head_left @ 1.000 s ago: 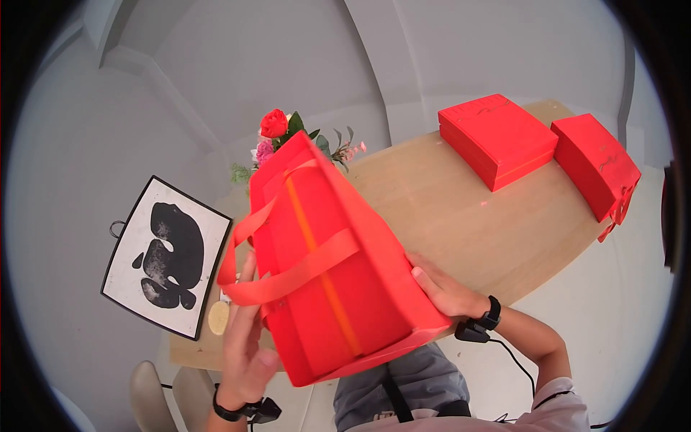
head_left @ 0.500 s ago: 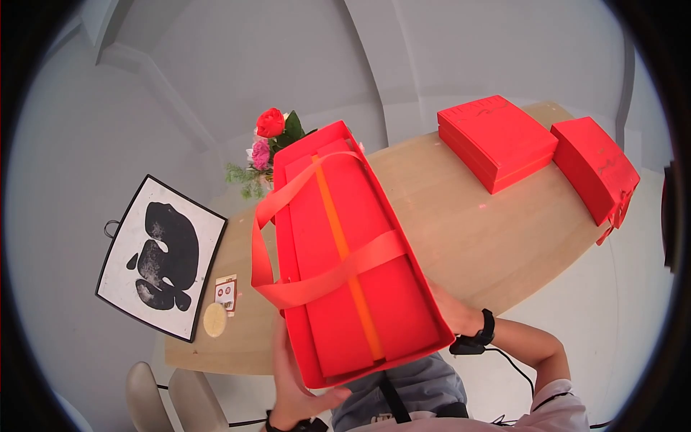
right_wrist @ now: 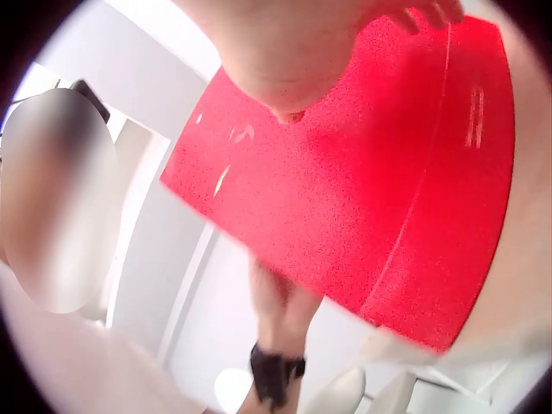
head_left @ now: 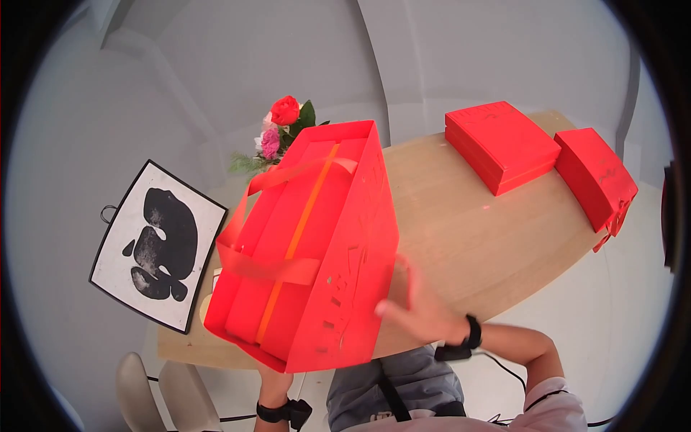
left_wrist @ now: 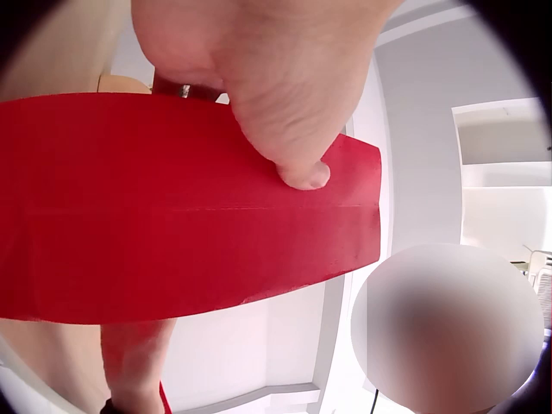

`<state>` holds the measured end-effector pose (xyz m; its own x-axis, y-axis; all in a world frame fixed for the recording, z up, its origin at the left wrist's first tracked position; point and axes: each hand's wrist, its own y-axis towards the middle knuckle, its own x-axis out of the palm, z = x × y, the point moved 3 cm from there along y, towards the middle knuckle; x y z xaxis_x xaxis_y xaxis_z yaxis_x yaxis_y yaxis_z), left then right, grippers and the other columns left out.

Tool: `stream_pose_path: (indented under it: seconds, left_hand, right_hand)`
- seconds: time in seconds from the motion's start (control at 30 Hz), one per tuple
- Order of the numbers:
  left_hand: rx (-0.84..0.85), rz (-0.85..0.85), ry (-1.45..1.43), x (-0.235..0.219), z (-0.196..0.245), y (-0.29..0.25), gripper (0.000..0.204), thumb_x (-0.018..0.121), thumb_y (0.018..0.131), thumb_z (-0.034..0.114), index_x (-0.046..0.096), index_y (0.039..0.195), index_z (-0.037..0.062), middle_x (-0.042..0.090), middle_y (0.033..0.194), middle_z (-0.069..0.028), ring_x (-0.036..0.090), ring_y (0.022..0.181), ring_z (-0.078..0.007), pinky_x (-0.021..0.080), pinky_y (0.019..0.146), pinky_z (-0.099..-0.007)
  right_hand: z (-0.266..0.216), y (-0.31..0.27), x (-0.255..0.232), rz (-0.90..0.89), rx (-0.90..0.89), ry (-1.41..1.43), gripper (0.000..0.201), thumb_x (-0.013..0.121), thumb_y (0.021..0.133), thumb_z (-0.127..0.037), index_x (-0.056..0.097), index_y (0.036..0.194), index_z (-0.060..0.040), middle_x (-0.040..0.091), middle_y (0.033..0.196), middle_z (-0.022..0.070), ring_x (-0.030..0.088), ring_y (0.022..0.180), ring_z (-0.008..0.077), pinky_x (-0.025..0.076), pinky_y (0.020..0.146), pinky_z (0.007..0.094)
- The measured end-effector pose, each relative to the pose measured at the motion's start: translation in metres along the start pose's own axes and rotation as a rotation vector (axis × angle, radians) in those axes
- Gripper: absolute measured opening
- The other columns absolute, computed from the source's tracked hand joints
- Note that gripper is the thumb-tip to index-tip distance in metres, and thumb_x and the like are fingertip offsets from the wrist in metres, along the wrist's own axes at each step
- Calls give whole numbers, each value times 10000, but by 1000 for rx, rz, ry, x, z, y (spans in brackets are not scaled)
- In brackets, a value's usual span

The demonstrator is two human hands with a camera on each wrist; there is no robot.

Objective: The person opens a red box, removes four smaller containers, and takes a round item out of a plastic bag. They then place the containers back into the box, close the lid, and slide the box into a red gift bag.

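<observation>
A red carrier bag [head_left: 349, 266] with two ribbon handles is held tilted above the table. Inside lies a red box [head_left: 273, 237] with an orange stripe. The left hand [head_left: 273, 387] is at the bag's lower end, mostly hidden behind it; in the left wrist view this hand [left_wrist: 267, 78] lays its thumb on a red panel [left_wrist: 172, 207], its other fingers round the edge. At the bag's right side the right hand [head_left: 425, 309] has its fingers spread. In the right wrist view the right hand [right_wrist: 285, 52] is against or close over the bag's panel [right_wrist: 345, 198]; contact is unclear.
Two red boxes, one flat [head_left: 504, 144] and one with a ribbon [head_left: 597, 176], stand at the wooden table's [head_left: 461, 237] far right. Flowers [head_left: 284, 122] are behind the bag. A black-and-white picture [head_left: 162, 248] stands left; chairs [head_left: 183, 396] are below it.
The bag has turned, and its right side with cut-out shapes now shows. The left hand has passed mostly out of sight behind its lower end. More of the right hand shows, fingers spread.
</observation>
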<state>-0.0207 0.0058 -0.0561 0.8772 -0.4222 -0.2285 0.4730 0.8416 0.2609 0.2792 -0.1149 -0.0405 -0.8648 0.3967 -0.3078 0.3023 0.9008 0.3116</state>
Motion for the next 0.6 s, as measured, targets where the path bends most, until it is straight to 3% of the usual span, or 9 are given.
stream_pose_path:
  seconds: [0.07, 0.2, 0.27, 0.33, 0.4, 0.47, 0.6]
  left_hand:
    - [-70, 177, -59, -10, -22, -1, 787, 833, 799, 50, 386, 1443, -14, 577, 1352, -132, 602, 1221, -254, 492, 1035, -410]
    - [-182, 100, -256, 28, 0, -23, 1021, 899, 741, 108, 246, 1517, -9, 481, 1444, -148, 551, 1277, -265, 458, 1064, -416]
    - [198, 27, -303, 45, 11, -27, 1261, 958, 670, 196, 83, 1554, -12, 355, 1527, -170, 492, 1325, -269, 445, 1067, -420]
    - [209, 0, -158, 49, 2, -25, 1343, 971, 643, 232, 14, 1552, -16, 279, 1560, -170, 458, 1349, -267, 440, 1070, -426]
    - [220, -34, -14, 57, 5, -22, 1427, 985, 617, 268, -54, 1551, -20, 204, 1593, -170, 424, 1373, -264, 436, 1072, -432]
    - [335, 144, -33, 65, 31, -15, 824, 924, 655, 110, 483, 1336, -34, 617, 1250, -131, 655, 1071, -228, 543, 921, -387]
    - [310, 36, 125, 62, 59, -6, 602, 868, 730, 185, 592, 1217, -37, 658, 1156, -116, 654, 1062, -233, 524, 934, -413]
  right_hand:
    - [21, 33, -20, 131, -1, 116, 996, 739, 914, -434, 154, 1544, 68, 294, 1561, 289, 299, 1479, 366, 257, 1219, 464]
    - [52, 88, -58, 183, -42, 186, 1018, 718, 925, -477, 104, 1583, 0, 265, 1592, 273, 258, 1513, 340, 248, 1224, 469]
    - [60, 104, -62, 37, 147, 350, 1007, 662, 951, -531, 78, 1602, -32, 213, 1626, 269, 218, 1534, 340, 239, 1228, 469]
    - [73, 113, -56, -3, 126, 274, 921, 592, 986, -556, 152, 1603, -32, 259, 1629, 243, 244, 1532, 308, 246, 1227, 436]
    - [81, 116, -45, -171, 241, 311, 815, 571, 1009, -531, 279, 1569, -15, 392, 1570, 189, 345, 1483, 258, 271, 1211, 393]
    - [73, 112, -36, -130, 219, 319, 782, 569, 1014, -522, 318, 1552, -13, 447, 1526, 165, 388, 1447, 233, 292, 1197, 376]
    - [72, 100, -33, -76, 203, 286, 747, 575, 1018, -508, 349, 1538, -22, 515, 1454, 122, 456, 1374, 205, 348, 1158, 368]
